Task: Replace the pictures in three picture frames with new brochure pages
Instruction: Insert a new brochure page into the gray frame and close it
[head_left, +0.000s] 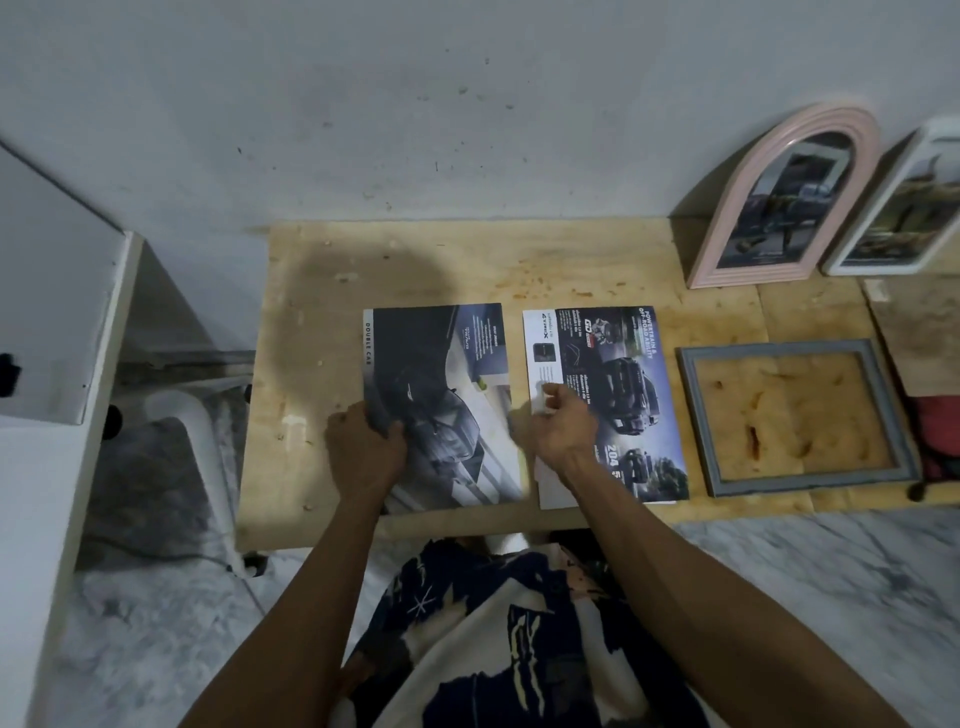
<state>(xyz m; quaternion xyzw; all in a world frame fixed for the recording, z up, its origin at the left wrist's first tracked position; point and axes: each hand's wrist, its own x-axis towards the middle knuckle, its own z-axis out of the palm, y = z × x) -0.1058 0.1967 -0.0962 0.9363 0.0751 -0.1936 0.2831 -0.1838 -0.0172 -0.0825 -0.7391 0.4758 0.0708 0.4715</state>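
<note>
Gripping the dark brochure page with left hand; right hand seemingly pinching the second page's edge, grey frame lying beside.

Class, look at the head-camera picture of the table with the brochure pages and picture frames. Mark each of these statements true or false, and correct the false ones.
1. The grey frame lies flat on the wooden table with nothing in it. True.
2. The pink arched frame lies flat too. False: it leans against the wall.
3. The left hand grips the darker brochure page. True.
4. The right hand holds scissors. False: it is on the off-road brochure page.
</note>
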